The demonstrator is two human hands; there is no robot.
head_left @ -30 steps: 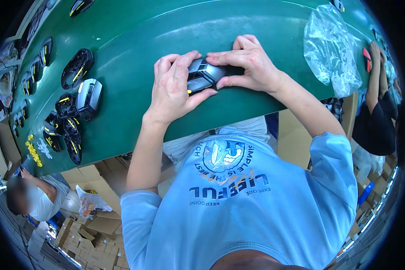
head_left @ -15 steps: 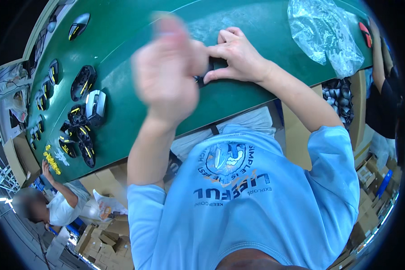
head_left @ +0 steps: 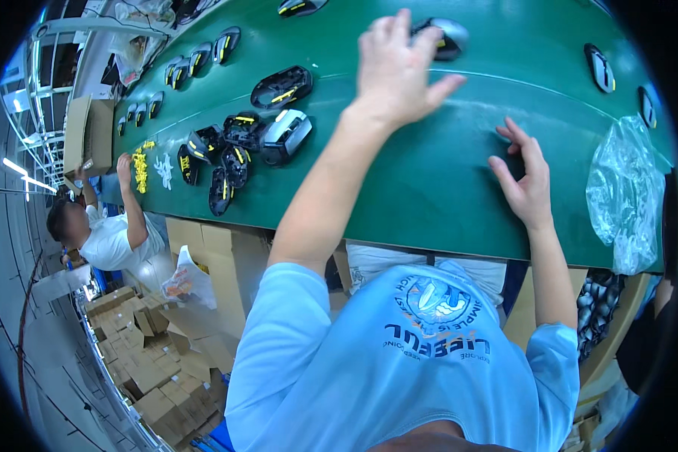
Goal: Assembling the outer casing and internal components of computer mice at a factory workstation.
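Note:
My left hand (head_left: pixel 395 71) reaches to the far side of the green table, fingers spread at the left edge of a grey-and-black shell shaped like a computer mouse (head_left: pixel 452 39). The shell lies on the tabletop; whether the fingertips touch it is hard to tell. My right hand (head_left: pixel 527 177) hovers over the nearer table, fingers loosely bent and apart, with nothing in it. Left of my left forearm lie a silver-topped mouse-shaped shell (head_left: pixel 288 135), a black oval frame (head_left: pixel 282 88) and several black shell parts with yellow strips (head_left: pixel 242 130).
More mouse-shaped shells (head_left: pixel 226 45) stand in rows at the far left, near small yellow pieces (head_left: pixel 141 167) and white pieces (head_left: pixel 163 169). A co-worker (head_left: pixel 113 237) reaches in beside a cardboard box (head_left: pixel 90 135). A clear plastic bag (head_left: pixel 625 196) lies at the right.
My hands, together over the table before, are now apart. The left hand has gone forward to the shell, and the right has drawn back. The view has turned, shifting the table parts rightward.

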